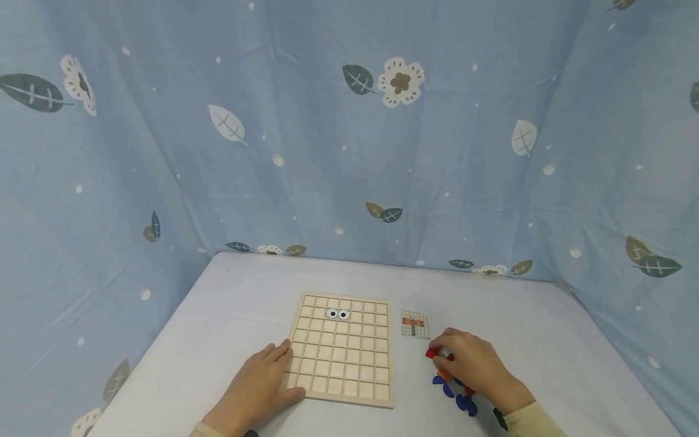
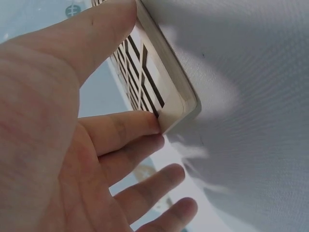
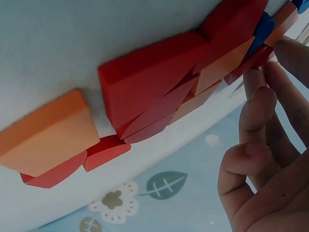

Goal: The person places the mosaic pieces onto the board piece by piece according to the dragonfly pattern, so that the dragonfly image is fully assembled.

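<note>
Board: the board (image 1: pixel 340 354) lies flat on the white table (image 1: pixel 191 340), in front of the person; its small squares make rows.
Eyes: two eyes (image 1: pixel 338 314) sit side by side on the board, in the second row from the far edge.
Left hand: the left hand (image 1: pixel 259 385) touches the board at its near left corner, thumb on the near side and index finger on the left side; the fingers are rather straight and do not close around it.
Right hand: the right hand (image 1: pixel 474 361) is over the blocks, its fingers curled and touching among red blocks (image 3: pixel 154 72); if it pinches one, I cannot tell.
Blocks: they lie to the right of the board, well apart from it; blue blocks (image 1: pixel 466 403) are near the right wrist, and an orange block (image 3: pixel 50 133) rests upon a red one.
Card: the small card (image 1: pixel 415 325), with a printed grid, lies between board and right hand.
Cloth: blue cloth (image 1: pixel 306 182) with leaves and flowers hangs behind the table.
</note>
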